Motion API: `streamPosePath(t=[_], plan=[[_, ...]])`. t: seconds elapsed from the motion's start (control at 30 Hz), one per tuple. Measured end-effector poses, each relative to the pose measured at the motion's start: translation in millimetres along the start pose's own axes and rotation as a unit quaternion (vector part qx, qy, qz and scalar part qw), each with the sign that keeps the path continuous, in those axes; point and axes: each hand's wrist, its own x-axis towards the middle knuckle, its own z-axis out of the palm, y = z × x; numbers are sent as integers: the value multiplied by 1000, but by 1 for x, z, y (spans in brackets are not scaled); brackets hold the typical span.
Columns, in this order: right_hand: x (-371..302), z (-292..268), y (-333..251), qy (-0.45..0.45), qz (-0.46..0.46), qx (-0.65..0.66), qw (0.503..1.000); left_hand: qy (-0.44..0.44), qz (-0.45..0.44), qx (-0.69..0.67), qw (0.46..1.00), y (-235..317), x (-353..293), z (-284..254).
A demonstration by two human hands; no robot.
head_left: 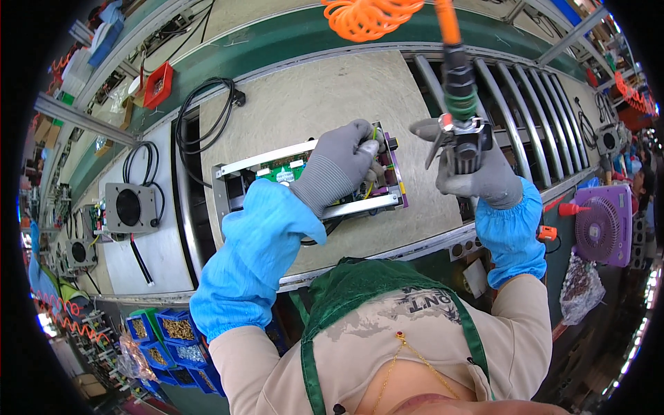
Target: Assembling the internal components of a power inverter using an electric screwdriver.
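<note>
An electronic unit with an open metal frame (366, 205), a green circuit board (282, 171) and a purple end panel (402, 173) lies on the work surface. My left hand (344, 162), in a grey glove, reaches over its right end. Those fingers are pinched together beside a yellow-green wire (375, 131); what sits between them is hidden. To the right of the unit, my gloved right hand (484, 176) is wrapped round an air screwdriver (468, 142), held apart from the frame. An orange hose (448, 24) runs up from the tool, slightly blurred.
Metal rollers (503, 114) lie beyond the board on the right. A black power cable (183, 131) loops at the left, near another unit with a fan (128, 207). Blue bins (178, 328) of small parts stand lower left; a purple fan (600, 225) is far right.
</note>
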Motion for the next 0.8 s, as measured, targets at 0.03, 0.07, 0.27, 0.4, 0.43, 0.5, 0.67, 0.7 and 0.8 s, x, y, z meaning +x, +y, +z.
streamPosePath(t=[0.03,0.07,0.27,0.4,0.43,0.5,0.67,0.7,0.8], plan=[[-3,-2,-9,5,0,2,1000,-22,-35,-114,993,-4,3,1],[-8,-4,-17,19,37,-18,999,-45,-71,-227,970,-7,5,3],[-36,-4,-20,112,-16,77,991,-58,370,129,918,-31,8,4],[-53,-4,-27,118,-166,59,977,-105,415,223,876,-36,3,1],[-52,-3,-30,125,-164,56,977,-110,420,220,874,-32,3,2],[-48,-2,-39,66,-320,110,939,-105,403,329,847,-24,-1,6],[-39,20,-57,50,-400,140,904,-118,381,370,839,-24,-1,6],[-36,21,-57,28,-408,129,903,-114,382,371,839,-24,-1,6],[-30,27,-52,12,-419,109,902,-109,384,374,837,-23,-1,6]])
